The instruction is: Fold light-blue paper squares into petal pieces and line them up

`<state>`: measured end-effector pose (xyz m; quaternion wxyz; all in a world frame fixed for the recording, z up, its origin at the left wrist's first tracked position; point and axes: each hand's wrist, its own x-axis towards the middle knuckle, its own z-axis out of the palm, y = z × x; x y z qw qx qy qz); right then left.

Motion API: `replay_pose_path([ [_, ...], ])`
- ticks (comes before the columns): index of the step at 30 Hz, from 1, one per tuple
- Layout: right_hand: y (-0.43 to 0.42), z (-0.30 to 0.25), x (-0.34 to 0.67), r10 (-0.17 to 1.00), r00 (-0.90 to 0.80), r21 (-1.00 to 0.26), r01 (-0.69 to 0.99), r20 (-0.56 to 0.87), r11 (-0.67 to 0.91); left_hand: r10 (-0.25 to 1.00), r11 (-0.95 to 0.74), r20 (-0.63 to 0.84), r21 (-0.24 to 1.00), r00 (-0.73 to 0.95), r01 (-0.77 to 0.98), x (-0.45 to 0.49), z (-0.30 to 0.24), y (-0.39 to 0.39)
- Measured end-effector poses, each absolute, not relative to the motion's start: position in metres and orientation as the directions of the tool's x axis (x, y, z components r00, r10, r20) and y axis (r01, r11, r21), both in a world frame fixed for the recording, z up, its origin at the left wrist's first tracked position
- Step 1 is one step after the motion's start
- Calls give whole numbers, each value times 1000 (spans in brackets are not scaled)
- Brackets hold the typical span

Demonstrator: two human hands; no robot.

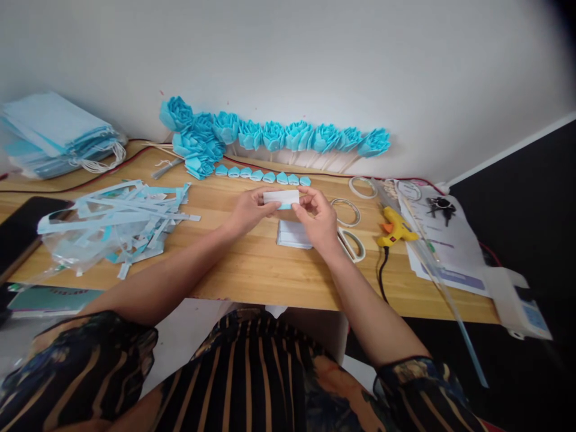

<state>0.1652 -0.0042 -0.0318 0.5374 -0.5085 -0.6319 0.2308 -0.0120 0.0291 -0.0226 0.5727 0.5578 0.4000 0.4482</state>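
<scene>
Striped garment point(243, 375), worn, nearest. Left hand point(250, 210) and right hand point(320, 219) pinch opposite ends of one small white-and-blue piece point(281, 197), both grips closed on it, raised above the wooden desk point(252, 276). White stack point(293, 235) lies just nearer the garment; row of folded blue tabs point(256, 176) beyond, then blue flowers point(299, 136) along the wall point(288, 54).

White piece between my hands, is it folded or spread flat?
Likely partly folded: the white piece, held by the left hand and right hand, shows a blue band along its lower edge. Whether it's creased, I cannot tell.
</scene>
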Motion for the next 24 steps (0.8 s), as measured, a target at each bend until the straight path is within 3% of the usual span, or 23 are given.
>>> replay_pose_path([
  [6, -2, -32, 166, 936, 5, -898, 286, 351, 335, 951, -108, 119, 993, 284, -57, -10, -20, 26],
  [10, -3, -32, 167, 946, -15, -882, 359, 323, 306, 946, -162, 164, 986, 279, -33, -11, -17, 23],
  [13, -6, -31, 167, 943, -30, -867, 385, 330, 316, 954, -151, 176, 981, 242, -117, -12, -16, 24],
  [16, -7, -30, 165, 944, -58, -895, 304, 325, 327, 952, -83, 158, 957, 261, -279, -12, -18, 26],
  [19, -8, -27, 164, 946, -34, -923, 211, 323, 323, 915, 81, 86, 917, 394, -390, -9, -23, 27],
  [21, -8, -27, 164, 946, -19, -929, 185, 323, 321, 882, 153, 35, 922, 470, -356, -8, -26, 26],
  [24, -7, -29, 165, 946, -24, -926, 195, 325, 323, 892, 136, -4, 956, 452, -260, -8, -29, 25],
])
